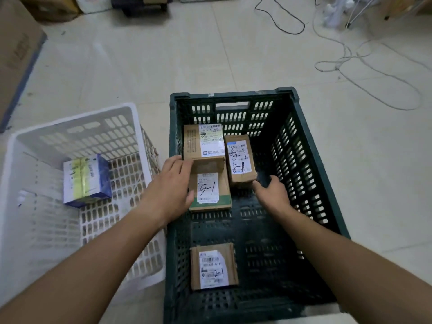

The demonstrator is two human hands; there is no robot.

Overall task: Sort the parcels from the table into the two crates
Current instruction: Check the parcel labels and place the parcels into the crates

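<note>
Box marked 5-1: a flat brown cardboard box [209, 185] with a white paper label and a green edge. It lies on the floor of the green crate, near the left wall.
Left hand: the left hand [174, 185] lies against the left side of the box marked 5-1. The fingers curl over its top left corner and the thumb sits at its lower left edge, so the hand holds this box.
Right hand: the right hand [272, 192] is inside the green crate. Its fingers are loose and a bit bent, and the tips touch the near end of the long brown box [240, 160]. I cannot tell if they pinch it.
Other boxes: a bigger brown cardboard box [202, 141] with a white label lies behind the box marked 5-1, touching it. A small square brown box marked 2-1 [214, 266] lies alone near the front.
Green crate: a dark green plastic crate [308, 160] with walls full of little slots.
White crate: a white plastic crate [131, 141] with the same kind of holes stands just to the left. One shiny blue, white and yellow box [86, 180] lies inside it.
Floor: smooth pale tiles [187, 54] with thin black and white cables [364, 66] in loops.
</note>
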